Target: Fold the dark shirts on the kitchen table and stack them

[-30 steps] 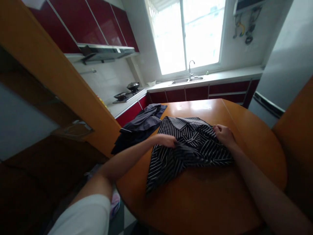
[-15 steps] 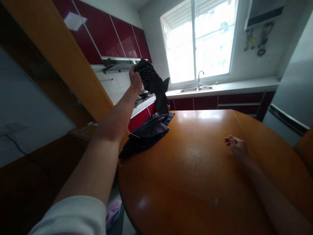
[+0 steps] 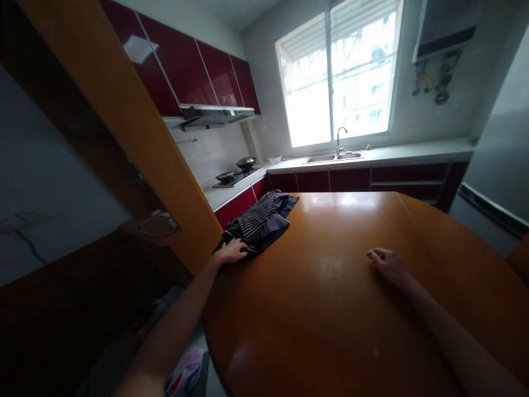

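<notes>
A black cloth garment with thin white stripes [image 3: 258, 216] lies bunched on a pile at the left edge of the round wooden table. Under it shows dark navy and grey cloth [image 3: 276, 225] with a pale edge line. My left hand [image 3: 232, 251] rests on the near end of the pile, fingers spread over the cloth and thumb apart. Well to the right, my right hand [image 3: 385, 261] is held over the table with its fingers curled in and nothing visible in them.
The wooden table [image 3: 330, 309] fills the middle. Behind it are a gas stove with pans [image 3: 246, 163], a sink [image 3: 322, 159] and a white counter [image 3: 417, 149]. A wooden post [image 3: 165, 132] rises at the left. A pink and white item [image 3: 188, 366] is low beside the table.
My left hand has come down from above the pile, and the striped garment it held up now lies on the other cloth. My right hand has shifted slightly left, its fingers more curled.
</notes>
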`<action>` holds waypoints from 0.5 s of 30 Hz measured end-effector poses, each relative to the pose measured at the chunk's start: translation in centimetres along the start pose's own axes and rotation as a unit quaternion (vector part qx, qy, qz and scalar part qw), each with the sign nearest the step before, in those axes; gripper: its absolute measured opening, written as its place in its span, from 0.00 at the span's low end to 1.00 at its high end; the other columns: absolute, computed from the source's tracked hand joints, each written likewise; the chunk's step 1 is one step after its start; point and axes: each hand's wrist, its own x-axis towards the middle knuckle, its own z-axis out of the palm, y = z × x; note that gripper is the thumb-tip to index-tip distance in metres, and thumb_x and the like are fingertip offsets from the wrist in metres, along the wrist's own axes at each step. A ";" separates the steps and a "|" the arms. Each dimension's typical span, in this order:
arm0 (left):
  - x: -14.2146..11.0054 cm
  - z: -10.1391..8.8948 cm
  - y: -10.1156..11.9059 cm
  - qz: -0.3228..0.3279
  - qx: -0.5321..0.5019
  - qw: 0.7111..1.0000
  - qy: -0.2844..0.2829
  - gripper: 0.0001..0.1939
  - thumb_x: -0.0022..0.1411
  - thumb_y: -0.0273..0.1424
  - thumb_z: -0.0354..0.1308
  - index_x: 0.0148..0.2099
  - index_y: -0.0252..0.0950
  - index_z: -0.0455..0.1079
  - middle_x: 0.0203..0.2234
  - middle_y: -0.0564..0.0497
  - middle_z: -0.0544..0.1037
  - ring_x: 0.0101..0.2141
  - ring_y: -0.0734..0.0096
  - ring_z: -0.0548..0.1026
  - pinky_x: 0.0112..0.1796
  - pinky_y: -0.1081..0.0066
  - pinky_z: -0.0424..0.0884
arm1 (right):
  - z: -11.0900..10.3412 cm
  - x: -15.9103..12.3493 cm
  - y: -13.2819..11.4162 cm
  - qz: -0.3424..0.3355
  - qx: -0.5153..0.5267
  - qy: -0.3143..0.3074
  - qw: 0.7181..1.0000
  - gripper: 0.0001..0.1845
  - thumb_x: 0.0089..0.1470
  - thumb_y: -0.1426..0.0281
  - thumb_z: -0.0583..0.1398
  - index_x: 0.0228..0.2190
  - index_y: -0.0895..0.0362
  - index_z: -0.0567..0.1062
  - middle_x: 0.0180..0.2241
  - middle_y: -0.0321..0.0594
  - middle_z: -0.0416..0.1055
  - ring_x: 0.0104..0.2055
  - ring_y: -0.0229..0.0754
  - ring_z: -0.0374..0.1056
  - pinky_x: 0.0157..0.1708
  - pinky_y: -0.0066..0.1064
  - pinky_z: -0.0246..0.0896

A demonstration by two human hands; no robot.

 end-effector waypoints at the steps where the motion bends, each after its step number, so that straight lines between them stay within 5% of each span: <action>1: 0.1 0.8 0.4 -0.005 0.007 1.000 0.003 0.07 0.59 0.31 0.58 0.37 0.40 0.78 0.49 0.45 0.78 0.52 0.53 0.74 0.53 0.57 0.70 | 0.2 -0.1 -0.2 -0.003 -0.010 -0.003 1.000 0.22 0.52 0.52 0.53 0.27 0.54 0.78 0.28 0.43 0.79 0.31 0.49 0.74 0.32 0.36 0.63; 6: 2.7 4.5 4.0 -0.009 -0.016 0.994 0.109 0.22 0.68 0.40 0.52 0.60 0.40 0.70 0.65 0.41 0.62 0.65 0.46 0.57 0.61 0.48 0.58 | 0.7 -0.8 -1.0 -0.009 -0.015 -0.022 1.000 0.22 0.54 0.52 0.53 0.27 0.54 0.78 0.28 0.42 0.78 0.31 0.49 0.74 0.32 0.35 0.62; 10: 4.7 8.2 5.5 -0.008 -0.018 1.000 0.021 0.31 0.65 0.49 0.53 0.68 0.51 0.62 0.72 0.45 0.49 0.69 0.31 0.43 0.59 0.31 0.49 | 0.5 -1.2 -1.4 -0.003 -0.012 -0.027 1.000 0.21 0.54 0.53 0.53 0.26 0.54 0.77 0.28 0.43 0.79 0.32 0.49 0.74 0.33 0.35 0.63; 15: 6.3 11.3 4.9 -0.032 -0.019 0.999 0.015 0.25 0.69 0.43 0.46 0.65 0.50 0.68 0.71 0.48 0.54 0.69 0.39 0.45 0.61 0.34 0.48 | 0.5 -1.2 -1.3 0.002 -0.020 -0.040 0.999 0.21 0.55 0.52 0.53 0.26 0.54 0.77 0.29 0.42 0.79 0.32 0.49 0.74 0.33 0.35 0.63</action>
